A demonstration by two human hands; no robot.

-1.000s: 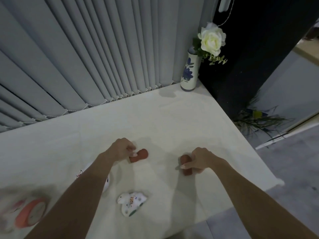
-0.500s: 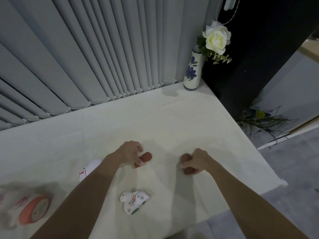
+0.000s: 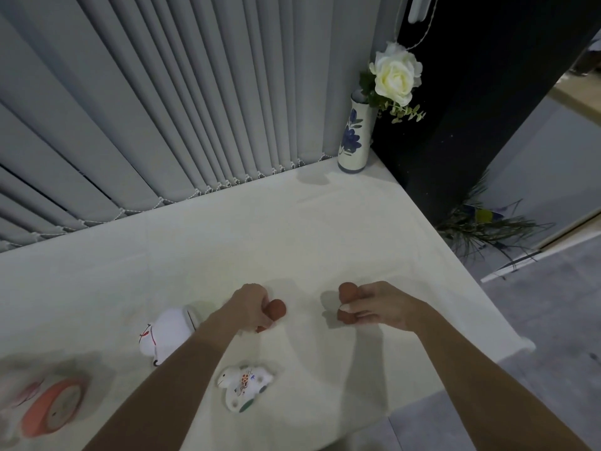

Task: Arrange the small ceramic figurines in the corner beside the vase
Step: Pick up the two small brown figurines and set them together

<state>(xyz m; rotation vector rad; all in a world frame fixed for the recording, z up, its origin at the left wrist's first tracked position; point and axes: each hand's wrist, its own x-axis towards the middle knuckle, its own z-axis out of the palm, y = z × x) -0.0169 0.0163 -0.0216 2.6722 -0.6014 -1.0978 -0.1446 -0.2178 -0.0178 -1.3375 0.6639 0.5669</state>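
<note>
My left hand (image 3: 248,307) grips a small reddish-brown figurine (image 3: 276,309) near the middle of the white table (image 3: 227,242). My right hand (image 3: 377,307) holds a second reddish-brown figurine (image 3: 347,292) a little to the right, raised off the cloth. A white painted figurine (image 3: 244,385) lies on the table below my left arm. Another white figurine (image 3: 164,333) lies to the left, partly hidden by that arm. The blue-flowered white vase (image 3: 353,138) with a white rose (image 3: 395,73) stands in the far right corner, well beyond both hands.
Grey vertical blinds (image 3: 162,109) run along the table's back edge. A dark panel (image 3: 471,109) rises right of the vase. An orange round clock-like object (image 3: 53,408) lies at the near left. The table's right edge drops to a grey floor (image 3: 553,336) with a plant (image 3: 481,226).
Both hands have closed around the reddish-brown figurines and lifted them from lying flat on the table. The view has tilted slightly.
</note>
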